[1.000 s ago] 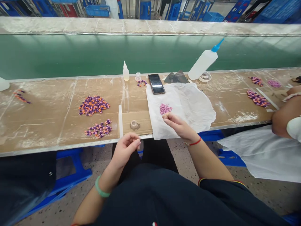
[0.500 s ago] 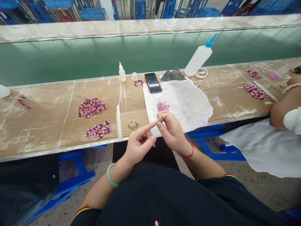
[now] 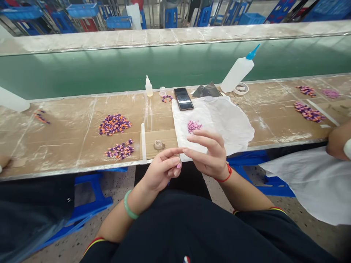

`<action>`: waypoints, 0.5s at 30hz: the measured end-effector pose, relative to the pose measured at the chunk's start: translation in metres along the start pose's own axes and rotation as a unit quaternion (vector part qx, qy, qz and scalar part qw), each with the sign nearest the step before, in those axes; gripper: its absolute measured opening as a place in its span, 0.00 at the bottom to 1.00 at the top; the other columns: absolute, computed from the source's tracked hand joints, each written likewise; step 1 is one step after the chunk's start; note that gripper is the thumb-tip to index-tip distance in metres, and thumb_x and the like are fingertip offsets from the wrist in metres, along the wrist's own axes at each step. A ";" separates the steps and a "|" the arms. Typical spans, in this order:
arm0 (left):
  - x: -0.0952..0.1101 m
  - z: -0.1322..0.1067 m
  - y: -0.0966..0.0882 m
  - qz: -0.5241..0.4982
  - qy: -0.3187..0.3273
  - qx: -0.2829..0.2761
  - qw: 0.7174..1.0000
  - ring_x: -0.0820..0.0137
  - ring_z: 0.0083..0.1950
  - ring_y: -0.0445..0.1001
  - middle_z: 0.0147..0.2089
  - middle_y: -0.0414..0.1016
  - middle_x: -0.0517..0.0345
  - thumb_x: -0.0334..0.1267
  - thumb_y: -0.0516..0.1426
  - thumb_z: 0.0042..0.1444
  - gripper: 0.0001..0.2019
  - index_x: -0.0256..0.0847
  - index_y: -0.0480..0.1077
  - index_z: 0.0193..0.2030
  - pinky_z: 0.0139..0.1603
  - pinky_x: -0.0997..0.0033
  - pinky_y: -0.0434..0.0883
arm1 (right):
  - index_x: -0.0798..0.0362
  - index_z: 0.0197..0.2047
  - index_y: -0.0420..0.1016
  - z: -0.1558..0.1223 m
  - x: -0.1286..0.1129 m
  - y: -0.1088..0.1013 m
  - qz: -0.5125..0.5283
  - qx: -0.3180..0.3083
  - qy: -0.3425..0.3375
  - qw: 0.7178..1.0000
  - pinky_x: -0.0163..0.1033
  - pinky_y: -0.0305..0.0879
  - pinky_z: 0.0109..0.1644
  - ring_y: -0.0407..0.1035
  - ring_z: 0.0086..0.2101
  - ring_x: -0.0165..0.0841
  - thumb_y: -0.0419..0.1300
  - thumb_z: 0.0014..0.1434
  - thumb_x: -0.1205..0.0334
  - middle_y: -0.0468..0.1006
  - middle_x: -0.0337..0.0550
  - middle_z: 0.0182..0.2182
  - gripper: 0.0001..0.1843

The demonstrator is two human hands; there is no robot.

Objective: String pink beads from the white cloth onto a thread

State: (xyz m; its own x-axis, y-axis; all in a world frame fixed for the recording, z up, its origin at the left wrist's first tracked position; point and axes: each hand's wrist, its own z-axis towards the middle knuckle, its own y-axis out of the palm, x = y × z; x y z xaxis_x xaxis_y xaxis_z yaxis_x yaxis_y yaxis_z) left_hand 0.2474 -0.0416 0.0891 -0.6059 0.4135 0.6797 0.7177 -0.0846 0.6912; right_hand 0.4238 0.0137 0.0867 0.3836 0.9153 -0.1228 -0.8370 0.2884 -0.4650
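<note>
My left hand (image 3: 161,170), wearing a green bangle, hangs over the front edge of the cardboard-covered bench (image 3: 82,146), its fingers curled and its index finger reaching toward my right hand. My right hand (image 3: 208,155), with a red string on its wrist, is over the near edge of a white cloth (image 3: 233,124), its fingers spread. Nothing shows in it. Just beyond those fingers lies a small heap of pink beads (image 3: 194,126). Whether my left hand hides a tiny piece, I cannot tell.
Purple-and-orange piles (image 3: 114,124) lie left of the cloth, with a glass jar (image 3: 158,145) nearby. A phone (image 3: 183,99), a small glue bottle (image 3: 148,87) and a large blue-tipped bottle (image 3: 237,75) stand behind. A co-worker's arm (image 3: 338,142) enters at right. Blue stools (image 3: 93,197) stand below.
My hands have drawn slightly apart, and my right fingers have spread from their pinch. The small orange speck seen near my left hand earlier no longer shows. The view has shifted slightly.
</note>
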 end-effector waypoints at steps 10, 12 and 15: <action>-0.001 0.000 0.000 0.101 0.057 0.054 0.992 0.80 0.21 0.62 0.21 0.67 0.65 0.46 0.70 0.46 0.17 0.35 0.77 0.36 0.22 0.77 0.53 | 0.46 0.40 0.70 -0.002 -0.018 0.019 0.116 -0.006 0.117 0.986 0.56 0.70 0.53 0.69 0.53 0.46 0.57 0.63 0.72 0.76 0.45 0.45 0.10; -0.001 0.000 -0.001 0.143 0.095 0.060 0.983 0.79 0.22 0.64 0.20 0.66 0.65 0.49 0.70 0.48 0.18 0.36 0.76 0.35 0.24 0.77 0.58 | 0.47 0.39 0.69 -0.001 -0.020 0.022 0.118 -0.007 0.130 0.984 0.57 0.70 0.52 0.70 0.52 0.46 0.57 0.63 0.72 0.76 0.46 0.44 0.09; -0.002 0.000 -0.003 0.184 0.158 0.072 0.967 0.78 0.23 0.66 0.21 0.68 0.65 0.51 0.69 0.50 0.17 0.37 0.75 0.32 0.27 0.76 0.64 | 0.47 0.39 0.69 0.000 -0.023 0.025 0.106 0.001 0.135 0.985 0.58 0.70 0.51 0.70 0.51 0.47 0.56 0.63 0.72 0.76 0.46 0.43 0.09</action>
State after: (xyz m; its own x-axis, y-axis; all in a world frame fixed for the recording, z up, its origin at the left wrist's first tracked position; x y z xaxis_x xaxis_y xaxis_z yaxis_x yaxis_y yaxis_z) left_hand 0.2460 -0.0421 0.0859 -0.3584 0.0789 0.9302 0.9314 -0.0376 0.3620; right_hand 0.3945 0.0001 0.0776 0.2894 0.8471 -0.4457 -0.9102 0.0995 -0.4021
